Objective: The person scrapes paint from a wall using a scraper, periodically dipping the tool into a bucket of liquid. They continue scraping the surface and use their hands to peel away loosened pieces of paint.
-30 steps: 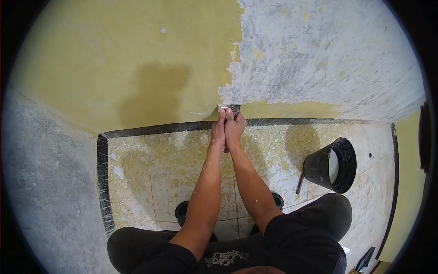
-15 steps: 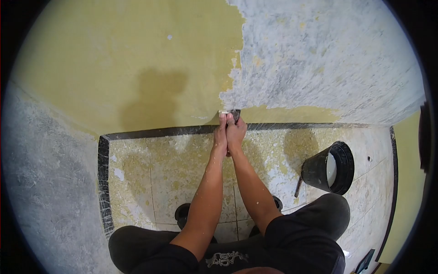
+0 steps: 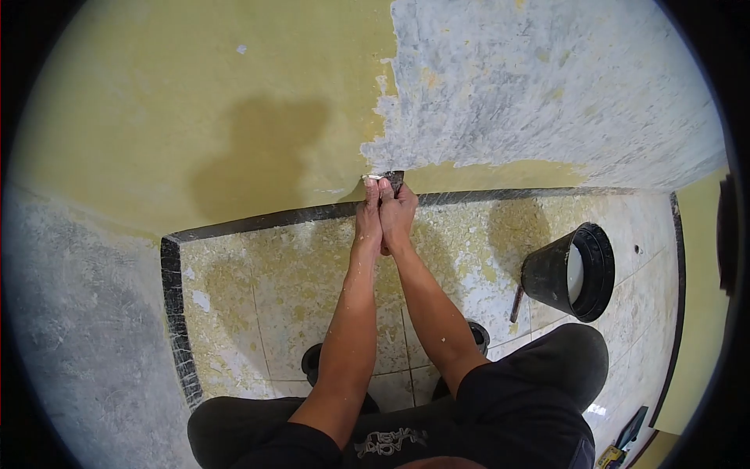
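Note:
Both my hands are pressed together low on the wall, fingers closed round a scraper (image 3: 397,180). Its dark blade lies against the yellow paint (image 3: 312,133), just below the ragged edge of the bared grey-white surface (image 3: 484,102). My left hand (image 3: 369,220) is on the left side of the grip, thumb pointing up toward the wall. Tight beside it, my right hand (image 3: 398,217) wraps the scraper from the right. A pale bit of loosened paint shows at the thumb tips. The handle is hidden inside the hands.
Paint flakes cover the tiled floor (image 3: 297,313). On the right a black bucket (image 3: 547,273) with whitish contents stands by a thin stick-like handle (image 3: 516,303). A dark skirting strip (image 3: 273,222) runs along the wall's foot. A yellow-and-black tool (image 3: 612,456) lies at lower right.
The view has shifted slightly, so wall and hands appear higher and a little left, and the lower-right tool shows more. The hands keep their hold, with little visible movement along the wall.

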Action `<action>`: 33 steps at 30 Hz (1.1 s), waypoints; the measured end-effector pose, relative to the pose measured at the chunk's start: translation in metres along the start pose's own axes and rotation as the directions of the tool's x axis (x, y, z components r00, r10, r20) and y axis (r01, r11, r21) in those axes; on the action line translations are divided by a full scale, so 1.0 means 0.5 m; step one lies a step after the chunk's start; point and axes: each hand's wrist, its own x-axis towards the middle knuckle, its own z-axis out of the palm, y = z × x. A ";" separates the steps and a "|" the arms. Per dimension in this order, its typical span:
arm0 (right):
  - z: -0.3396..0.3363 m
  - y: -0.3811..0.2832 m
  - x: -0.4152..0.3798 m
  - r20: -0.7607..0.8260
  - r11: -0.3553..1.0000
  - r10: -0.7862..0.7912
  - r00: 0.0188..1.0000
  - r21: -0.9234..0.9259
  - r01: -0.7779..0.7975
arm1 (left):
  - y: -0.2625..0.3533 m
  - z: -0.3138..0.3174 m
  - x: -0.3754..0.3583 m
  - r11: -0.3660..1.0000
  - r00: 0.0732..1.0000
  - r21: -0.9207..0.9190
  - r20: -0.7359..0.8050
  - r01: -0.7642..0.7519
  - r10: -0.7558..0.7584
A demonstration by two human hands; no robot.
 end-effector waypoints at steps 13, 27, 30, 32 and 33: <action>0.017 -0.015 0.002 -0.029 1.000 -0.029 0.999 -0.009 0.029 | 0.037 0.010 -0.016 0.998 0.999 -0.055 -0.037 -0.021 0.019; 0.009 -0.083 -0.006 -0.030 0.983 0.007 1.000 -0.183 -0.012 | 0.062 0.025 -0.034 0.997 0.999 -0.080 -0.041 0.020 -0.023; 0.008 -0.059 -0.004 -0.014 0.995 0.004 1.000 -0.105 -0.006 | 0.042 0.015 -0.015 0.996 0.997 -0.062 -0.059 -0.061 0.057; 0.008 -0.037 0.000 -0.002 0.995 0.016 1.000 -0.101 -0.016 | 0.041 0.009 -0.013 1.000 0.997 0.010 -0.081 -0.019 0.020; 0.009 -0.043 -0.002 -0.002 0.994 0.023 1.000 -0.105 -0.023 | 0.048 0.011 -0.020 1.000 0.996 0.010 -0.084 -0.011 0.012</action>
